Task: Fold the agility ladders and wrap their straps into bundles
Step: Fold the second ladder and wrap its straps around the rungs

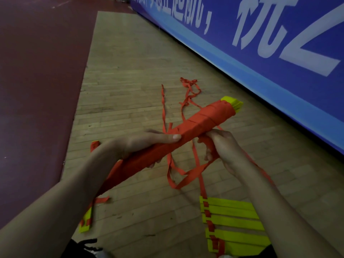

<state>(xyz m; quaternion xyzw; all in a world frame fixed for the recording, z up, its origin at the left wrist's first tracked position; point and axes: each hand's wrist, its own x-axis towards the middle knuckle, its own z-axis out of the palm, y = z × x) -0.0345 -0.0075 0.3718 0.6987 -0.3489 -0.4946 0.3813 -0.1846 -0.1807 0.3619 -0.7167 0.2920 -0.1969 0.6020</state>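
Strap-wrapped ladder bundle [188,131] midair, tilted, yellow rung ends out; 2nd ladder [232,226] stacked on floor.

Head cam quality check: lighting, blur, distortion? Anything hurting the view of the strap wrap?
Head view: dim, flat light, no hard shadows or glare; wide-angle lens bends the blue banner edge and the floorboards; whole frame soft, right hand slightly smeared where it holds the loose strap; wrapped bundle and left hand readable; bottom edge very dark.

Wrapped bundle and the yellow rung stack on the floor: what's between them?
Head view: loose red strap loops hang between the bundle and yellow rung stack, over wood floor.
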